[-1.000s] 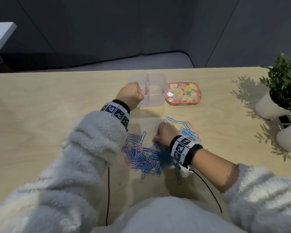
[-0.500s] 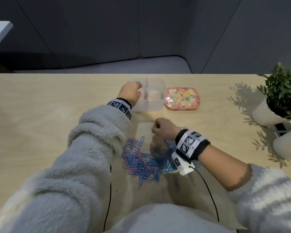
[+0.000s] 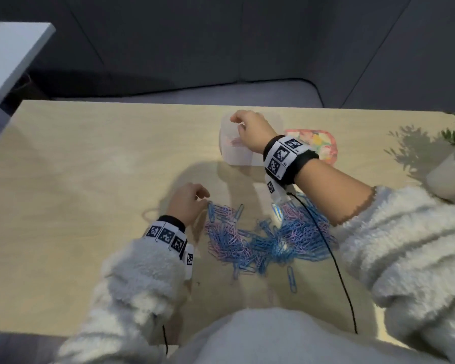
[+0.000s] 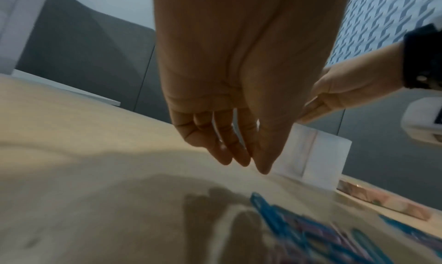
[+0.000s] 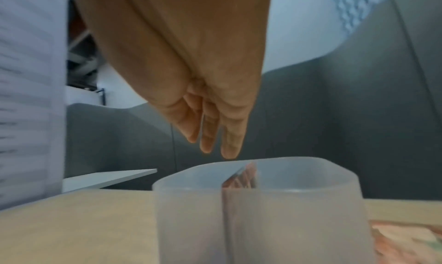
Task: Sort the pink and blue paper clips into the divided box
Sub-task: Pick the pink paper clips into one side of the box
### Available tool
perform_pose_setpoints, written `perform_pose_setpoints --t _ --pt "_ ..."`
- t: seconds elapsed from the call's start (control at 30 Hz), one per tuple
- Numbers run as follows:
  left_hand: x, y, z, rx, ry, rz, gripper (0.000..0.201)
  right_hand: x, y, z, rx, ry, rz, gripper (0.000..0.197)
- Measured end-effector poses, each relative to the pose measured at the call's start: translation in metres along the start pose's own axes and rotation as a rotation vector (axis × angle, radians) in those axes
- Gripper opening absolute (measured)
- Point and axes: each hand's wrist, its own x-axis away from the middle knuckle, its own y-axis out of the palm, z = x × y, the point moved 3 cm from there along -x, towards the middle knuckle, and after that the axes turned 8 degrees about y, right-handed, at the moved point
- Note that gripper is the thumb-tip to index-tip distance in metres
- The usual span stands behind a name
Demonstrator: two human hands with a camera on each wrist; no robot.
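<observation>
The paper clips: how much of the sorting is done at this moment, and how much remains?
Done: very little. A few pink clips lie in the divided box. In hand: the right hand hovers over the box, fingers straight, nothing visibly held; the left hand is at the pile's edge, empty. Left: the big mixed pile of pink and blue clips on the table.

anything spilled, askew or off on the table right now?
Nothing stands out. The paper clips lie in a loose mixed pile, as expected mid-sort, with one blue clip stray at the near edge. The divided box stands upright, its patterned lid flat beside it. No damage visible.
</observation>
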Motion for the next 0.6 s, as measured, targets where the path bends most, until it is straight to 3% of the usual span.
perform_pose_setpoints --t 0.1,0.23,0.33,0.5,0.6 --pt "0.011 0.011 -0.007 -0.01 -0.041 -0.017 0.013 0.032 0.015 0.0 -0.007 -0.147 0.037 0.027" --pt "0.013 0.018 0.002 -0.014 0.057 -0.052 0.021 0.084 0.066 0.034 0.151 -0.114 -0.283 0.022" --pt "0.011 0.019 0.009 -0.112 0.167 -0.128 0.024 0.099 0.083 0.058 0.27 -0.102 -0.374 0.021" --pt "0.017 0.01 0.0 -0.235 0.248 -0.09 0.023 0.101 0.072 0.085 0.35 -0.052 -0.294 0.026" --pt "0.021 0.003 -0.01 -0.282 0.2 -0.041 0.023 0.1 0.064 0.085 0.347 -0.029 -0.196 0.027"
